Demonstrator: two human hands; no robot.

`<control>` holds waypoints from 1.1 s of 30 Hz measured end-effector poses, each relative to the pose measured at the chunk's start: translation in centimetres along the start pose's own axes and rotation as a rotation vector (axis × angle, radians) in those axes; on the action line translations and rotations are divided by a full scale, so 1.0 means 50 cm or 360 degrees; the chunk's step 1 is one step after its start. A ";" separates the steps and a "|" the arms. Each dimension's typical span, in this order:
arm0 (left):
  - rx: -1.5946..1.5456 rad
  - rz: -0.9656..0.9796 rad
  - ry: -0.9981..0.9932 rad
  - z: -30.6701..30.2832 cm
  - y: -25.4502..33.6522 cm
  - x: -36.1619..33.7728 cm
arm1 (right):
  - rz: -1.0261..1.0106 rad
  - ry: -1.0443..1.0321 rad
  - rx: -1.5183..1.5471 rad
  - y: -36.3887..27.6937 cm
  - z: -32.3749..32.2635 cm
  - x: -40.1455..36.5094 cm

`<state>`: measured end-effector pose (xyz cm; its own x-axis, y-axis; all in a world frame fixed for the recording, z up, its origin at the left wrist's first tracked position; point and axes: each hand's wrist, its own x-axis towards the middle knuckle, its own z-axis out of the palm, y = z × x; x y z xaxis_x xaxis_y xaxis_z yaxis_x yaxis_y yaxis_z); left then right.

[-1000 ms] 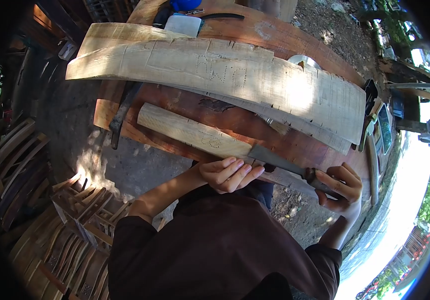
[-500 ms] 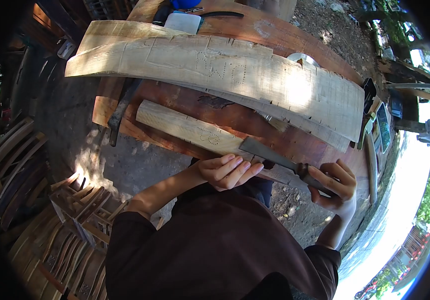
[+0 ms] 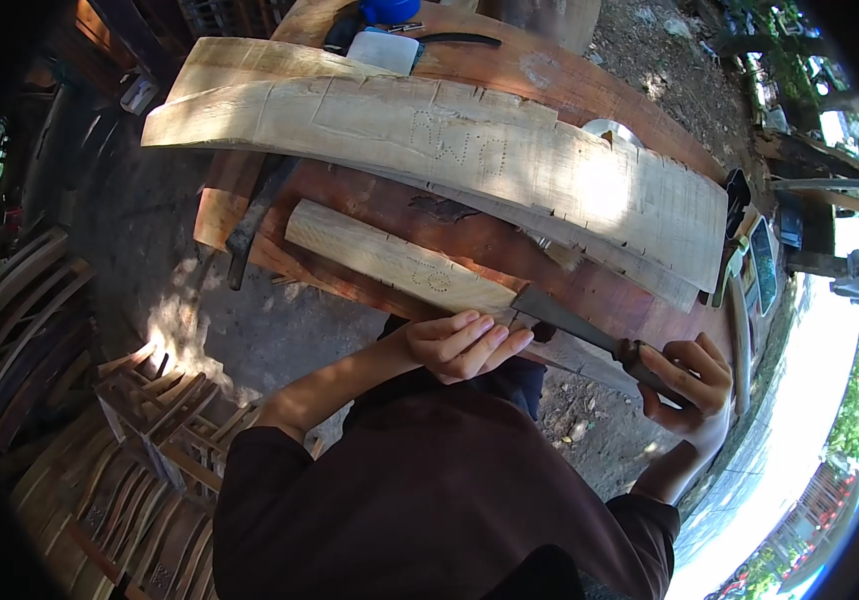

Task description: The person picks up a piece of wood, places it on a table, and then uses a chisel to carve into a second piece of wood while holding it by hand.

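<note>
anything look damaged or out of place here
The reddish wooden tabletop has a dark, ragged patch between the long curved plank and the smaller block, possibly a knot or damage; it breaks the smoother surface around it.

Matt wd. block [image 3: 380, 252], dull met. blade [image 3: 572, 322]

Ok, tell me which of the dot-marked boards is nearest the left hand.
The short, narrow board, with a rounded dotted figure, its near edge by the left hand. The wide, curved board, marked with dotted letters, lies beyond it.
</note>
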<state>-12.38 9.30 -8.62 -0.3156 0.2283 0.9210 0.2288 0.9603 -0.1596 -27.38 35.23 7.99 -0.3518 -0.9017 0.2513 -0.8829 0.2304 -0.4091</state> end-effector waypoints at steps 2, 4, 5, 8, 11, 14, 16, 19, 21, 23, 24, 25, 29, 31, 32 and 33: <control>0.0043 0.0035 -0.0004 0.000 0.002 -0.006 | 0.0027 -0.0028 -0.0005 -0.005 0.004 0.004; 0.0040 0.0063 -0.0062 -0.008 0.000 -0.010 | 0.0031 -0.0027 -0.0020 -0.005 0.002 0.010; 0.0057 0.0097 -0.0116 -0.008 -0.004 -0.009 | 0.0031 -0.0022 -0.0025 -0.004 0.001 0.003; 0.0028 0.0072 -0.0118 -0.009 -0.002 -0.006 | 0.0048 -0.0009 0.0002 -0.001 0.009 -0.009; 0.0025 0.0074 -0.0115 -0.009 0.000 -0.009 | 0.0081 0.0020 0.0051 -0.010 0.017 -0.007; 0.0024 0.0093 -0.0116 -0.009 -0.003 -0.008 | 0.0066 -0.0010 0.0050 -0.014 0.010 0.001; 0.0018 0.0084 -0.0118 -0.008 -0.001 -0.005 | 0.0092 -0.0027 0.0006 -0.008 -0.004 -0.015; 0.0012 0.0079 -0.0123 -0.010 -0.007 -0.002 | 0.0123 0.0006 -0.0012 -0.012 0.002 -0.011; 0.0012 0.0092 -0.0116 -0.010 -0.006 0.000 | 0.0133 -0.0003 -0.0012 -0.010 0.002 -0.010; 0.0019 0.0112 -0.0134 -0.012 -0.009 0.002 | 0.0132 -0.0003 -0.0008 -0.008 0.000 -0.017; 0.0024 0.0117 -0.0131 -0.012 -0.010 0.003 | 0.0134 0.0003 0.0006 -0.006 0.001 -0.022; 0.0028 0.0119 -0.0136 -0.011 -0.008 0.002 | 0.0131 0.0005 0.0020 -0.003 0.001 -0.022; 0.0001 0.0073 -0.0132 -0.010 -0.002 -0.007 | 0.0115 0.0023 0.0016 -0.006 0.008 -0.012; 0.0005 0.0104 -0.0152 -0.014 -0.005 -0.001 | 0.0103 -0.0021 0.0068 -0.003 0.004 -0.012; 0.0021 0.0129 -0.0173 -0.015 -0.009 0.001 | 0.0099 -0.0016 0.0067 -0.002 0.003 -0.018; 0.0030 0.0131 -0.0170 -0.014 -0.010 0.003 | 0.0086 -0.0010 0.0061 0.002 0.000 -0.026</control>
<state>-11.87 8.73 -8.16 -0.3928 0.3215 0.8616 0.2408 0.9402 -0.2410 -26.99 36.42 7.61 -0.3965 -0.8907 0.2224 -0.8501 0.2647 -0.4552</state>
